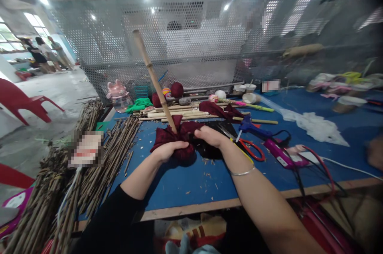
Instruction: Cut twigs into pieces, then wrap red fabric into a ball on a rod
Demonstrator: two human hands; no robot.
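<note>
A dark red cloth (161, 137) is bunched around the lower end of a bamboo stick (154, 76), which leans up to the left. My left hand (171, 149) is closed on the cloth's near side, thumb pointing right across a rounded dark red lump below the stick. From the right, my right hand (211, 135) grips the bundle's other side, its thumb towards the stick and its other fingers mostly hidden. Scissors with red-orange handles (253, 150) and a blue glue gun (249, 125) lie just right of my right hand.
Thin brown twigs (101, 166) are piled along the left edge. Bamboo sticks (179, 114), dark red balls (177, 90) and a pink-topped jar (119, 96) stand behind. A purple power strip (281, 154) with cables lies right, near white lacy material (314, 126). A perforated metal screen (191, 42) borders the back.
</note>
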